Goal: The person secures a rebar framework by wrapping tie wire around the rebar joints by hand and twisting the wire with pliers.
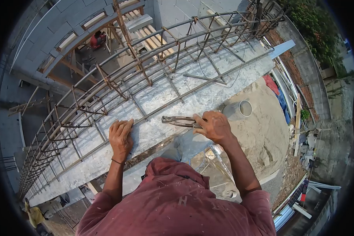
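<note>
In my right hand [215,126] is a pair of metal pincers [179,121], gripped by the handles, with the jaws pointing left above the concrete surface. My left hand [121,135] has its fingers bent over the near long rebar [161,108], which passes beneath them. Whatever else lies under those fingers is hidden. Several crossbars join this rebar to a long curved rebar cage [124,49] along the far side. The cage rests on a pale concrete ledge [200,94]. A short loose bar [204,78] lies on the ledge, to the right of the pincers.
Below the ledge on the right are a sand heap [263,126] and a bucket [244,108]. Beyond the cage, a drop leads to a lower floor with stacked timber [149,33] and a person in red [98,39]. Another person in yellow [36,216] is at lower left.
</note>
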`<state>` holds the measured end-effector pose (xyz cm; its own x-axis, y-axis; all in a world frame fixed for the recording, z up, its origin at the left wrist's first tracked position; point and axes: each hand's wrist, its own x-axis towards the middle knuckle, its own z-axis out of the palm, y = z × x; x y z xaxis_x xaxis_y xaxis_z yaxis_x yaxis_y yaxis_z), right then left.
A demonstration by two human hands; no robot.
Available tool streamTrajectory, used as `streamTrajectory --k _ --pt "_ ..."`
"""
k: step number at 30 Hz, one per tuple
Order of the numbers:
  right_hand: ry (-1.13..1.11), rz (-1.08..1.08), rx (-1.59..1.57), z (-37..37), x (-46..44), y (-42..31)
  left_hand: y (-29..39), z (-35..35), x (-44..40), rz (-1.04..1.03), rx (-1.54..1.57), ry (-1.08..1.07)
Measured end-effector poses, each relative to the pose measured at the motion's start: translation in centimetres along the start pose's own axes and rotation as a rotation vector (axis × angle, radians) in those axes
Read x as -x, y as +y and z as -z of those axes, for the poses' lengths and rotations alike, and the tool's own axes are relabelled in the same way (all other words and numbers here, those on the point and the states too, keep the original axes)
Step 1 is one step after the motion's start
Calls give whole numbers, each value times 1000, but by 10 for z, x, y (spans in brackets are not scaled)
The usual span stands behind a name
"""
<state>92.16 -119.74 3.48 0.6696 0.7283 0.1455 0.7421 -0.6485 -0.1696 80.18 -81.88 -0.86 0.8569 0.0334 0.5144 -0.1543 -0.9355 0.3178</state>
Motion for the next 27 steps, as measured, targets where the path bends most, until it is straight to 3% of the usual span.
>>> streamTrajectory --k 3,6,12,15,19,22,27 --pt "-54 24 -55 -14 -21 11 2 1 -2 19 -7 -15" --pt "109 58 -131 -17 -27 10 3 4 -2 34 4 -30" --pt "203 -65 -216 -26 -29 -2 5 6 -4 22 -3 -31" --pt "400 -259 -213 -32 -51 -12 7 5 -2 39 4 -2" --pt "389 -7 -138 -12 -99 -7 7 7 -2 27 -9 -1" --pt "225 57 -213 -33 -111 10 8 8 -1 28 -7 -6" --pt "276 50 -314 -45 -113 12 9 8 -1 21 -28 -8"
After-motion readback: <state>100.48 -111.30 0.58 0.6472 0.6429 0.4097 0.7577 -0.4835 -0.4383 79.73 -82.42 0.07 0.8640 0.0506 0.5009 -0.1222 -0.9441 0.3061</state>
